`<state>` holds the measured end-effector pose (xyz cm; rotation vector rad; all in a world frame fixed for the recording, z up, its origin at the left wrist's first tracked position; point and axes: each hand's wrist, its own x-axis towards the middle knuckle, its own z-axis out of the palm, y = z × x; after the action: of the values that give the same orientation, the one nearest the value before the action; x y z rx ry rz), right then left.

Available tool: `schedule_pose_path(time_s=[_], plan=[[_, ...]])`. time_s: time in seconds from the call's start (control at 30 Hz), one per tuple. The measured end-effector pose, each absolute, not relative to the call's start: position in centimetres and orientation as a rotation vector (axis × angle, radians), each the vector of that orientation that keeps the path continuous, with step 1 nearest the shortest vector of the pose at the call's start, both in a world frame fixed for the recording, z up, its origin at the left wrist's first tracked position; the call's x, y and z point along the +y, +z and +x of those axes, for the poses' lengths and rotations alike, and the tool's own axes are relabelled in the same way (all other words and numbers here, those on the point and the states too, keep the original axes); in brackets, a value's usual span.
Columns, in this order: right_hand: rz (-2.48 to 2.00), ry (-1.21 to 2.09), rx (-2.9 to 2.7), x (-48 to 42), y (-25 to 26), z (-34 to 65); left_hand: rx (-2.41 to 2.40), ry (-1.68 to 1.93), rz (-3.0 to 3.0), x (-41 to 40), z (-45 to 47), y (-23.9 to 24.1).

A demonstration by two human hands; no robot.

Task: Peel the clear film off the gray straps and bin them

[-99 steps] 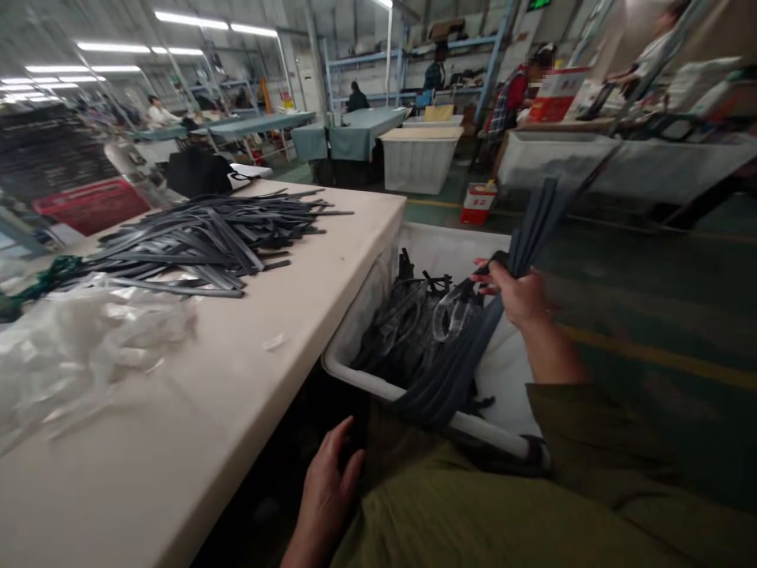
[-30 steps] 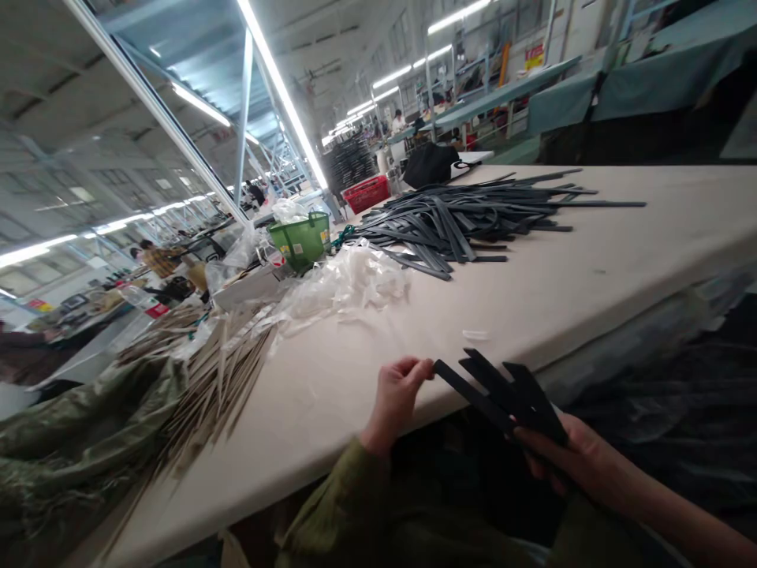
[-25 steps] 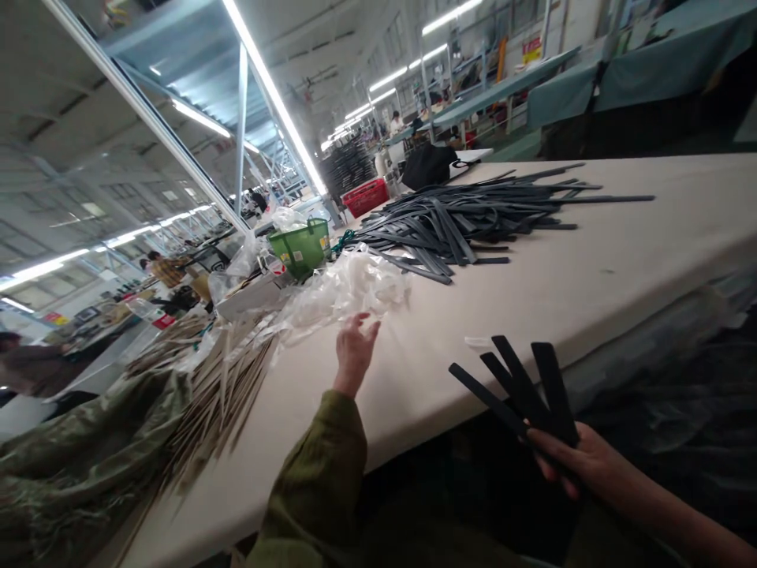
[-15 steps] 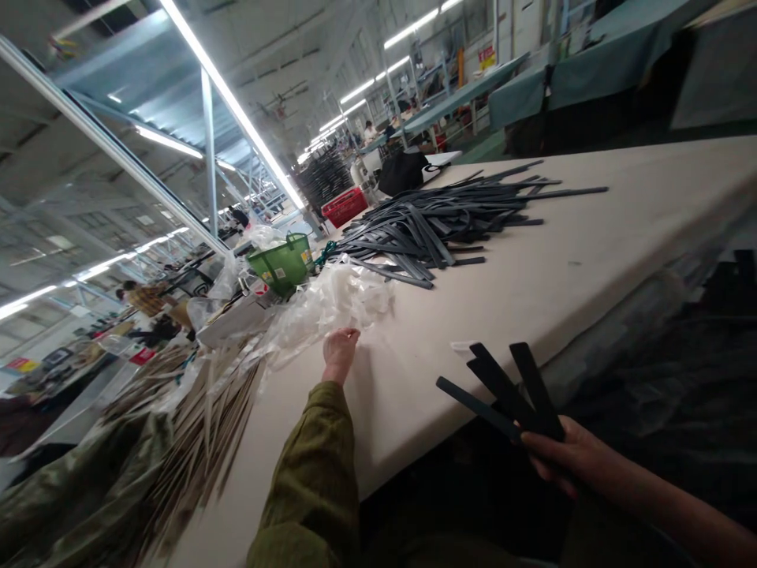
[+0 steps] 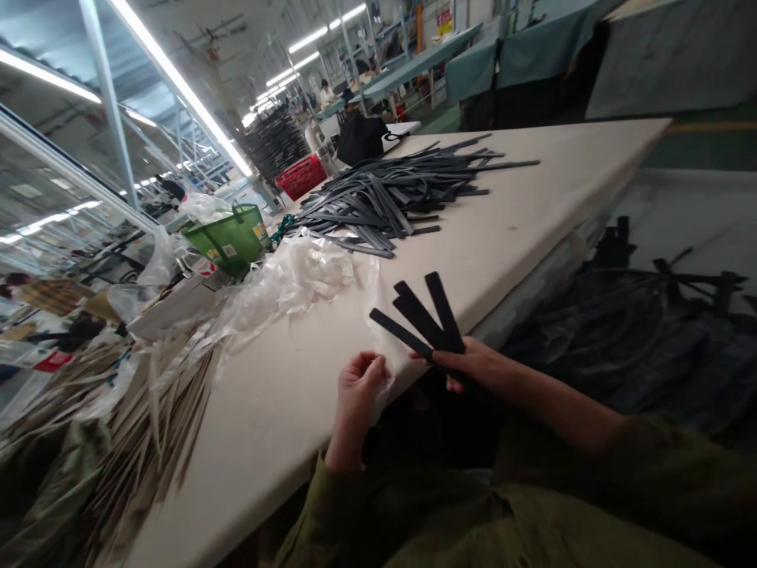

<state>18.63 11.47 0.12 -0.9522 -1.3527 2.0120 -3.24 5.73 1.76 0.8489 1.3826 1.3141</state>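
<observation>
My right hand (image 5: 473, 363) is closed round several flat black strips (image 5: 434, 327), whose blunt ends fan out over the table's front edge. Just left of it, my left hand (image 5: 362, 386) pinches a thin piece of clear plastic film (image 5: 378, 315) between thumb and fingers. The film stretches up across the table behind the strips, and where it ends is hard to make out. A crumpled heap of clear plastic (image 5: 296, 276) lies on the pale table (image 5: 284, 379) beyond my left hand. Farther back spreads a large pile of dark grey strips (image 5: 378, 193).
Left of the table's middle stand a green basket (image 5: 230, 241) and a cardboard box (image 5: 174, 308). Long brown strips (image 5: 159, 402) hang over the left side. A red crate (image 5: 300, 177) and a black bag (image 5: 360, 140) stand behind. Dark plastic-covered material (image 5: 620, 339) lies low at right.
My left hand has drawn back from the plastic heap toward me, with film in its fingers. My right hand has come closer to it with the black strips. The view has turned right.
</observation>
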Motion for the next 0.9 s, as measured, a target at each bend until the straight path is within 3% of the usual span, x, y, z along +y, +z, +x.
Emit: schedule_pose_path(time_s=[0.4, 0.6, 0.77, 0.9], plan=[[-0.914, 1.847, -1.479, 12.7, 1.9, 14.4, 1.25, 1.098, 0.791, 1.1, 0.8, -0.8], [-0.99, 1.84, -1.402, 11.7, 1.9, 16.8, 1.3, 1.294, 0.717, 1.2, 0.5, -0.8], [-0.971, 1.89, -1.476, 8.8, 2.0, 17.5, 1.445, 1.287, 0.954, 1.5, 0.9, -1.0], [-0.962, 1.746, -1.595, 8.4, 2.2, 16.8, 1.545, 1.25, 1.128, 0.9, 2.0, -1.1]])
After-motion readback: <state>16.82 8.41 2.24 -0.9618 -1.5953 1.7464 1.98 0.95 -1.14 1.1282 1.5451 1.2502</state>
